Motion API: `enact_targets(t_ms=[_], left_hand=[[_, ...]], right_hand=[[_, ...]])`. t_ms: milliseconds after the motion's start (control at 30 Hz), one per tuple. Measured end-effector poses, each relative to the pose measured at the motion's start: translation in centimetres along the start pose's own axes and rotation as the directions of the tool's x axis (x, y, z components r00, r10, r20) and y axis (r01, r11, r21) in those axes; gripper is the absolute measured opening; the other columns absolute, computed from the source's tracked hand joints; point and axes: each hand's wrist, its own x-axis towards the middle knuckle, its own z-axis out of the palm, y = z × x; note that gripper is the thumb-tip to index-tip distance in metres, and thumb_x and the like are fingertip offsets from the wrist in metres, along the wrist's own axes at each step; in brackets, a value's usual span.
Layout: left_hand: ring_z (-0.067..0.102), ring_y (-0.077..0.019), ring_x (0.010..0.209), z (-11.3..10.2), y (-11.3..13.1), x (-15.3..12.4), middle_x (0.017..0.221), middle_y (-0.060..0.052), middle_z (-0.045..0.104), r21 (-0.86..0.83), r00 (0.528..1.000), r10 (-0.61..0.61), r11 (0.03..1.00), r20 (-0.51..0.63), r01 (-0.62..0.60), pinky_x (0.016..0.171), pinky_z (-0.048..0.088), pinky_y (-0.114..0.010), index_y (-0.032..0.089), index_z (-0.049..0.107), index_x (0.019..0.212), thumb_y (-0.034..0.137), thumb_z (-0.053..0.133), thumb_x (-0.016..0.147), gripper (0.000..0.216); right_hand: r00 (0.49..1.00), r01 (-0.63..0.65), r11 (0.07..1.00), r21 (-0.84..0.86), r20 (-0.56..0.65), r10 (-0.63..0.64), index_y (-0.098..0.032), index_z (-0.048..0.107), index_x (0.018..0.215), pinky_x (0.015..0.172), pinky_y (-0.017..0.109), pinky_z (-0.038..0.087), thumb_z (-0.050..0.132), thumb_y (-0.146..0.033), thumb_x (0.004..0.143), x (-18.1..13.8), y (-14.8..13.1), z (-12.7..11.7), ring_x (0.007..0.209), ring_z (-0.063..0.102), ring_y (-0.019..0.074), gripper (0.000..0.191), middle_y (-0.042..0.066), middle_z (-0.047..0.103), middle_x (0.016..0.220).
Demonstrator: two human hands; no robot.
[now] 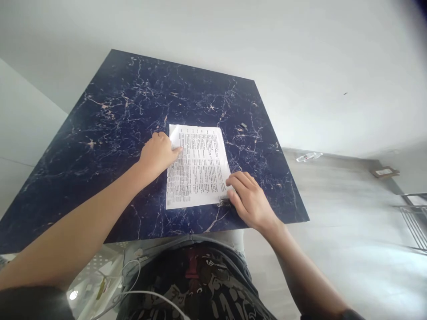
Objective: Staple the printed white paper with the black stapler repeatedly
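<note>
A white sheet of paper covered in printed text lies on the dark blue marbled table. My left hand grips its left edge, thumb on top of the print and the other fingers curled at the side. The upper left corner is bent up slightly. At the lower right edge, my right hand has curled fingers, with thumb and forefinger close together on the paper's margin. A small dark thing, too blurred to name, shows beside that thumb at the corner.
A small greyish piece lies on the table beyond the sheet. White cables hang below the near edge at my lap. On the floor to the right are a clear plastic item and a brown box. A pale wall stands behind the table.
</note>
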Motion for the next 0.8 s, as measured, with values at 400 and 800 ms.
enact_targets(t_ms=[400, 800], left_hand=[[0.068, -0.0442, 0.116, -0.3, 0.0, -0.1, 0.128, -0.030, 0.065, 0.021, 1.000, 0.005, 1.000, 0.004, -0.005, 0.094, 0.060, -0.051, 0.001, 0.062, 0.135, 0.050, 0.064, 0.101, 0.060], [0.071, -0.0396, 0.111, -0.3, -0.3, -0.1, 0.121, -0.025, 0.067, 0.052, 1.000, 0.002, 0.999, 0.015, -0.003, 0.089, 0.061, -0.047, 0.008, 0.064, 0.124, 0.051, 0.062, 0.102, 0.048]], right_hand=[[0.946, 0.308, 0.951, 0.026, 0.093, -0.309, -0.022, 0.058, 0.153, 0.100, 0.057, 0.057, 0.069, -0.076, 0.092, -3.7, 5.5, 0.0, 0.120, 0.067, 0.0369, 0.083, 0.020, 0.067, 0.138], [0.974, 0.140, 0.967, 0.211, -0.206, -0.096, -0.026, 0.048, 0.162, 0.085, 0.052, 0.063, 0.072, -0.069, 0.094, -7.1, 6.5, 0.5, 0.104, 0.076, 0.0367, 0.085, 0.015, 0.077, 0.126]])
